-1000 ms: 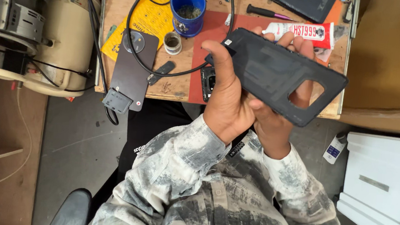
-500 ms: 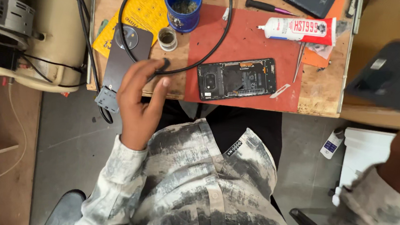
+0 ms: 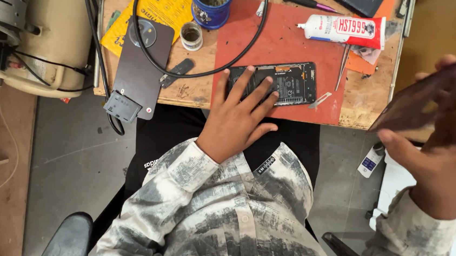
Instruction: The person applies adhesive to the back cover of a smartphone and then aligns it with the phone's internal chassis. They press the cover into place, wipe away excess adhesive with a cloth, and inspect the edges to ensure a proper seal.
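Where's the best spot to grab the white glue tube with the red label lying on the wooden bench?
Probably pinch the white glue tube across its flat mid-body from above: it lies on its side, nozzle pointing left, with open space around its middle.

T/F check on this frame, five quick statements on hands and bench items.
1. The left hand rests its fingers on the opened phone. True.
2. The right hand holds the dark back cover off to the side of the bench. True.
3. The phone lies on the yellow sheet. False: it lies on the red mat.
4. The glue tube stands upright in the blue cup. False: it lies flat on the mat; the blue cup is apart from it.
5. A black cable loops over the bench. True.
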